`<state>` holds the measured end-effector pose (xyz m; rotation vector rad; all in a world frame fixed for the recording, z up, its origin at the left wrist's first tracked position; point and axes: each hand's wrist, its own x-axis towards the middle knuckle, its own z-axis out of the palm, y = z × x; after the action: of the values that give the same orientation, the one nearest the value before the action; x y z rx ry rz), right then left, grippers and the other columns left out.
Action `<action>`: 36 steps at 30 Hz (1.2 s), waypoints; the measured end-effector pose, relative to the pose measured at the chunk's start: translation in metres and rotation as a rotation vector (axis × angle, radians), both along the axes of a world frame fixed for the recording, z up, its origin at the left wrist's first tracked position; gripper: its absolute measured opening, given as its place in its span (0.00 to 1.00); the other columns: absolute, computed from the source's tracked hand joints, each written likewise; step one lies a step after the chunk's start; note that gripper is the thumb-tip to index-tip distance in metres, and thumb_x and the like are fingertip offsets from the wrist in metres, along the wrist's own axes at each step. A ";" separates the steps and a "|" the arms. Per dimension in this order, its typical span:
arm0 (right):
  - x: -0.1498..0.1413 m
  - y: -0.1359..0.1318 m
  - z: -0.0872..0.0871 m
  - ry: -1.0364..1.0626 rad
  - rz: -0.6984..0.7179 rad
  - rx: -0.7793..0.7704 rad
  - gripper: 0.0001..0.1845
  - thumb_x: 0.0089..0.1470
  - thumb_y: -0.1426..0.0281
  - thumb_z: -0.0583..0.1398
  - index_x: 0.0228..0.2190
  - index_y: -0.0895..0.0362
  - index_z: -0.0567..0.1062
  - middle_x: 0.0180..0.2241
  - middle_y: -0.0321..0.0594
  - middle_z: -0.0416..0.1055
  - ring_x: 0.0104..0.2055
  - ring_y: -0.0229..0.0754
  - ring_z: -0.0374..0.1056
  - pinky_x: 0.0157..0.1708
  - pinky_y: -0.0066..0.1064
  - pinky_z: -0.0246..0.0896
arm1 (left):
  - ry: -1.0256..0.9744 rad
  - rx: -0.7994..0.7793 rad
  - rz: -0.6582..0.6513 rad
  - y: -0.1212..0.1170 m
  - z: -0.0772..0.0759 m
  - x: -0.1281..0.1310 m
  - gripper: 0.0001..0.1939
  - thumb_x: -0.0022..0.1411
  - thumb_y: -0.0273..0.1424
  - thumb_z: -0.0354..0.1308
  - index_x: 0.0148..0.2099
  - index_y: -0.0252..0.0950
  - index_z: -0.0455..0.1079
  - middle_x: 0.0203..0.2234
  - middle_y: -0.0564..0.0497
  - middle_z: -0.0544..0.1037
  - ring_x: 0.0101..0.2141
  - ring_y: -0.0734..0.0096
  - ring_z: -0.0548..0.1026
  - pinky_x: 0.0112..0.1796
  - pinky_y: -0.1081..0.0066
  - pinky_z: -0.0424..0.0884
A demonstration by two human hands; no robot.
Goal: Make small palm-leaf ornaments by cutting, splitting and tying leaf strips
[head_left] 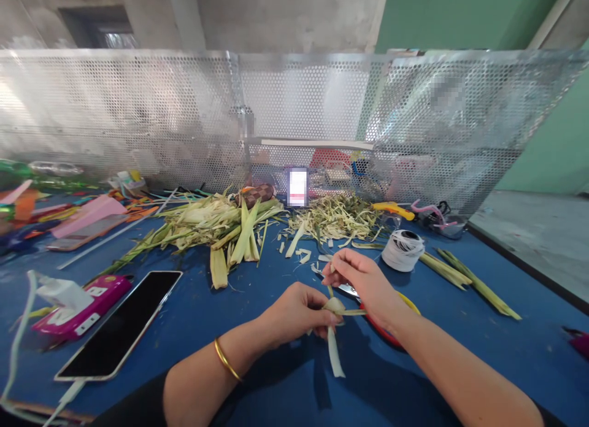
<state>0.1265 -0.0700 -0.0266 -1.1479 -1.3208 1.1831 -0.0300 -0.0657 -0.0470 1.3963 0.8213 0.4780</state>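
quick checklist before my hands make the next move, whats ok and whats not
1. Left hand pinching the leaf piece: ok, held between thumb and fingers.
2. Right hand gripping the upper strand: cannot tell, its fingers hide the end.
3. Scissors clear of the right arm: not ok, they lie partly hidden behind it.
4. White thread spool apart from the hands: ok, beyond the right one.
5. Dark-screened phone away from the hands: ok, off to the left.

A blue table (202,310) is carrying heaped leafy strips (197,221) beyond the left hand (297,310). Scissors (348,290) are lying under the right hand (361,276); a thread spool (400,255) is resting to its right.
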 end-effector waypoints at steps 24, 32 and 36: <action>0.006 -0.017 0.006 -1.088 0.113 1.046 0.11 0.59 0.74 0.53 0.32 0.55 0.75 0.30 0.39 0.71 0.33 0.40 0.65 0.39 0.37 0.55 | -0.206 -0.237 0.431 0.005 0.004 0.000 0.17 0.37 0.37 0.70 0.22 0.30 0.70 0.16 0.53 0.71 0.18 0.77 0.68 0.25 0.74 0.64; -0.018 -0.023 -0.017 -1.547 0.108 1.331 0.17 0.56 0.82 0.46 0.36 0.60 0.72 0.31 0.46 0.70 0.31 0.45 0.63 0.38 0.41 0.53 | -0.281 -0.256 0.481 0.004 0.004 -0.001 0.18 0.33 0.37 0.71 0.24 0.30 0.72 0.18 0.53 0.72 0.22 0.76 0.68 0.27 0.74 0.61; -0.014 -0.021 -0.019 -1.396 -0.005 1.271 0.16 0.57 0.82 0.45 0.33 0.61 0.71 0.27 0.44 0.70 0.29 0.43 0.63 0.37 0.38 0.52 | -0.314 -0.278 0.383 0.006 0.009 -0.005 0.18 0.36 0.37 0.71 0.28 0.29 0.74 0.22 0.51 0.75 0.25 0.77 0.70 0.30 0.75 0.64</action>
<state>0.1123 -0.0910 -0.0456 -0.8355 -2.4281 -0.8154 -0.0348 -0.0598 -0.0377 0.8797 0.8600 0.8226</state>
